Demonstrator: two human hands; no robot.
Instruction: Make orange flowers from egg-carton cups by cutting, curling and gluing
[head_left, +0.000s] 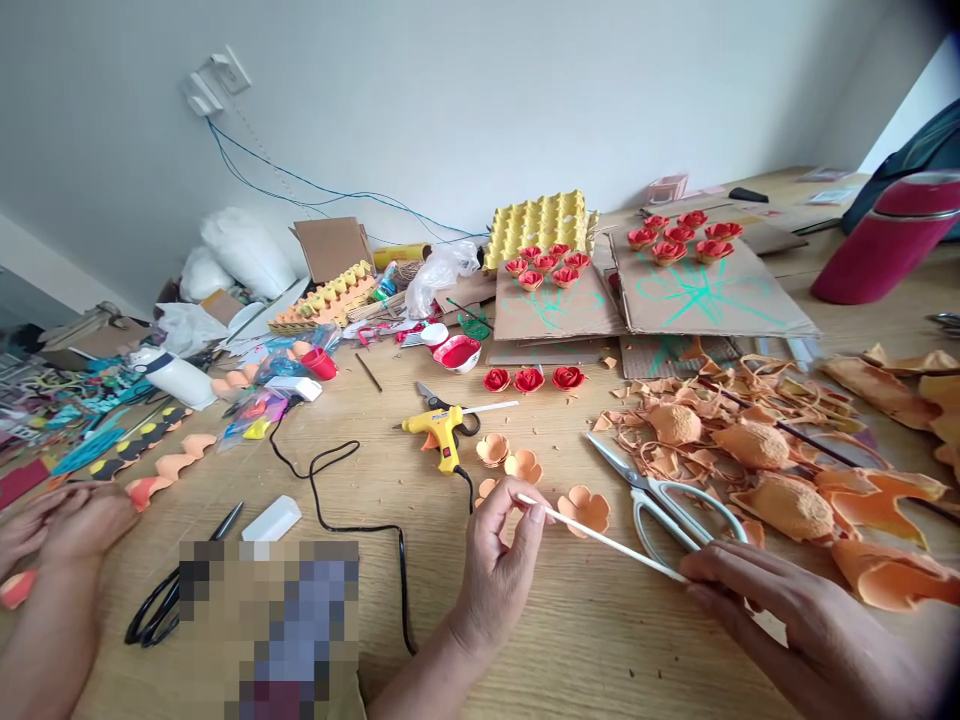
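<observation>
A thin white stick (pixel 600 537) runs slantwise above the wooden table (pixel 585 640). My left hand (pixel 495 560) pinches its left end between thumb and forefinger. My right hand (pixel 810 625) is closed on its right end. Just behind the stick lies an orange paper flower (pixel 585 508), with two more (pixel 508 457) further back. White-handled scissors (pixel 660 495) lie open beside my right hand. A yellow glue gun (pixel 439 430) rests behind my left hand, its black cord (pixel 352 525) trailing toward me.
Orange egg-carton scraps (pixel 757 450) pile up at the right. Red paper roses (pixel 529 379) sit mid-table and on cardboard sheets (pixel 705 290). A yellow egg tray (pixel 536 222), a red bottle (pixel 885 240) and craft clutter ring the back. Another person's hands (pixel 67 520) rest at far left near black scissors (pixel 161 610).
</observation>
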